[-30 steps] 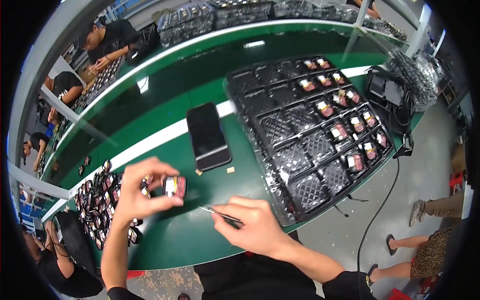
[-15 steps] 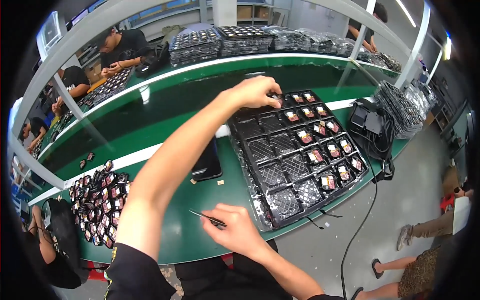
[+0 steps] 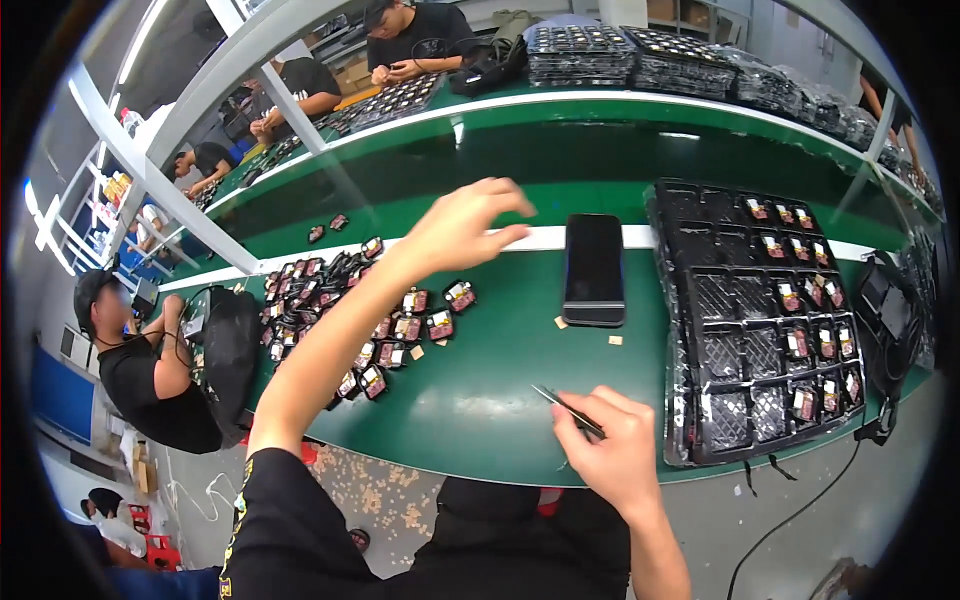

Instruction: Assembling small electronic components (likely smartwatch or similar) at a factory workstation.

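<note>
My left hand [image 3: 468,228] is over the back of the bench with nothing in it, its fingers apart, between the heap and the phone. A pile of small black modules [image 3: 408,327] with pink and white labels lies below and around my left forearm. My right hand [image 3: 612,440] grips slim dark tweezers [image 3: 576,412], their pale tip pointing up and left above the green bench. To its right lies a black compartment tray [image 3: 727,346]. Modules stand in its right-hand columns; the left columns show bare patterned bottoms.
A black phone [image 3: 594,270] lies between pile and tray, with small tan scraps [image 3: 615,341] near it. A black bag [image 3: 885,300] with a cable is at the right. Beyond the partition, stacked trays [image 3: 578,58] line a bench. A co-worker [image 3: 150,375] sits at the left.
My left hand has let go of a module in the tray's back row and moved left toward the pile. My right hand keeps the tweezers. The view has turned left.
</note>
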`<state>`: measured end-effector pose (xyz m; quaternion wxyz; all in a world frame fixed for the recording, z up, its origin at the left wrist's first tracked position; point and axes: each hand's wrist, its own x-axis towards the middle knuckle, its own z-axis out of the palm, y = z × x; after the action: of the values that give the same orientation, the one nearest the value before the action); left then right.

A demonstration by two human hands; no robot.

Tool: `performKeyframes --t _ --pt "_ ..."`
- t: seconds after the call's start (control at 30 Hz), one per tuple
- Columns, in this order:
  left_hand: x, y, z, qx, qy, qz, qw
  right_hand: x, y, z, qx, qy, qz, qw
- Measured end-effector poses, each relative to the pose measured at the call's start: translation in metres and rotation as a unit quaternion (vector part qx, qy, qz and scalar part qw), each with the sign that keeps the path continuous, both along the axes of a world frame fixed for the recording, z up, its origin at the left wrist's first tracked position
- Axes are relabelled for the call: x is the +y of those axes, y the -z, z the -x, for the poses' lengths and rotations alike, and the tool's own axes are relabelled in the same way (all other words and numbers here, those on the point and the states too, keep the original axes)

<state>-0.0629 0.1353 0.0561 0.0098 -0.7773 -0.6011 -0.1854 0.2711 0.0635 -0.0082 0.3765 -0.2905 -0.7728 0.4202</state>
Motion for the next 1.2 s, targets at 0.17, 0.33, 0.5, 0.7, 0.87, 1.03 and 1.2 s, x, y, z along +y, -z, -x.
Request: performKeyframes --t 0.17,0.33,0.5,0.7,0.87,1.03,1.2 --pt "-0.080 0.014 0.159 0.135 -0.295 0.040 0.945 -0.003 0.002 0.007 0.002 -0.013 -0.034 0.999" --pt "-0.107 0.045 0.278 0.082 -0.546 0.064 0.831 -0.002 0.003 0.007 -0.003 -0.004 -0.025 1.000" --pt "-0.103 0.056 0.297 0.021 -0.424 0.043 0.904 -0.002 0.001 0.012 -0.021 0.005 -0.032 0.999" --pt "-0.104 0.059 0.294 -0.089 -0.471 -0.014 0.878 -0.002 -0.003 0.012 -0.033 0.009 -0.032 0.999" --pt "-0.104 0.041 0.249 -0.145 -0.405 -0.008 0.903 -0.003 -0.002 0.011 -0.019 0.017 -0.033 0.999" --pt "-0.099 0.006 0.078 -0.158 -0.094 0.023 0.983 -0.003 -0.004 0.006 -0.032 0.033 -0.044 0.998" --pt "-0.130 0.030 -0.038 -0.175 0.126 0.109 0.970 0.001 -0.007 0.009 -0.016 0.078 -0.034 0.996"
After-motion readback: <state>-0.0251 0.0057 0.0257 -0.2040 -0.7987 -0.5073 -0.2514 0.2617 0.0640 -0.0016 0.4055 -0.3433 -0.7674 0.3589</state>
